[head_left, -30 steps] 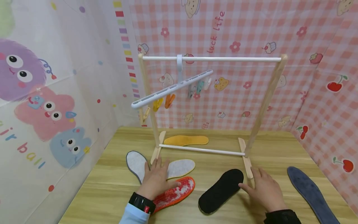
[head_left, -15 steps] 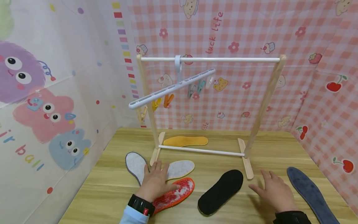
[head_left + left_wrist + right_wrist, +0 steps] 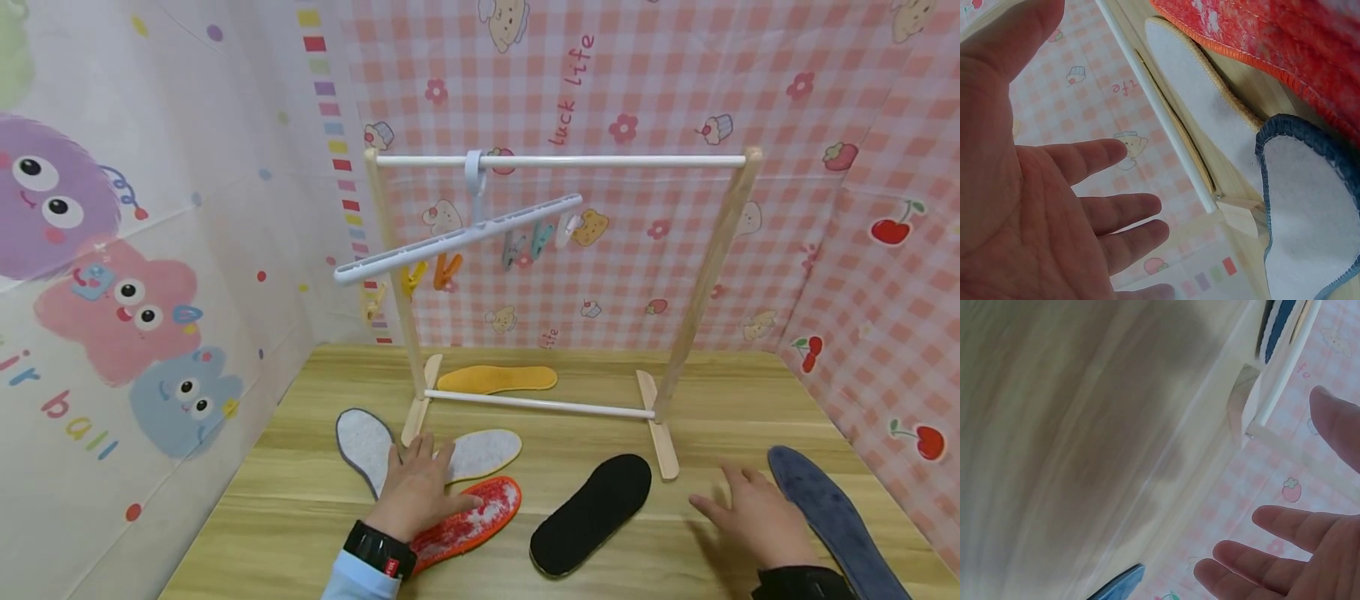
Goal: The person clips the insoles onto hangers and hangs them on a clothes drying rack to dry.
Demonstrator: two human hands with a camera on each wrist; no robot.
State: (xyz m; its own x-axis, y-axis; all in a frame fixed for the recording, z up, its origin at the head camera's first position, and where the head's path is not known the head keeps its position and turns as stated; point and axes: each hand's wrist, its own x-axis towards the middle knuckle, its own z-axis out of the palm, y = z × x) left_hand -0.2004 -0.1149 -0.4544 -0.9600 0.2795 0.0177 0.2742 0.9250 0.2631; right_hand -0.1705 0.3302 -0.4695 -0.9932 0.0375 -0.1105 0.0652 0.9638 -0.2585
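My left hand (image 3: 420,492), fingers spread and holding nothing, hovers over several insoles. Under and around it lie a white insole with a dark blue edge (image 3: 365,442), a white one with a yellow edge (image 3: 483,454) and a red one with an orange edge (image 3: 487,512). In the left wrist view the palm faces the white insole with the blue edge (image 3: 1310,212). On the right side, my right hand (image 3: 765,512) is above the table, fingers loosely extended, nothing in it. Beside it lies a dark grey-blue insole (image 3: 832,517); a black insole (image 3: 592,517) lies to its left.
A wooden rack with a white top bar (image 3: 615,161) stands at the back. From it hangs a pale blue hanger (image 3: 457,240) bearing several clips, among them an orange clip (image 3: 447,271). A yellow insole (image 3: 498,379) lies behind the lower bar. Patterned cloths surround the table.
My right hand has moved right, away from the black insole and the rack's foot, towards the dark grey-blue insole. The hanger has turned slightly on the bar. My left hand stays nearly still.
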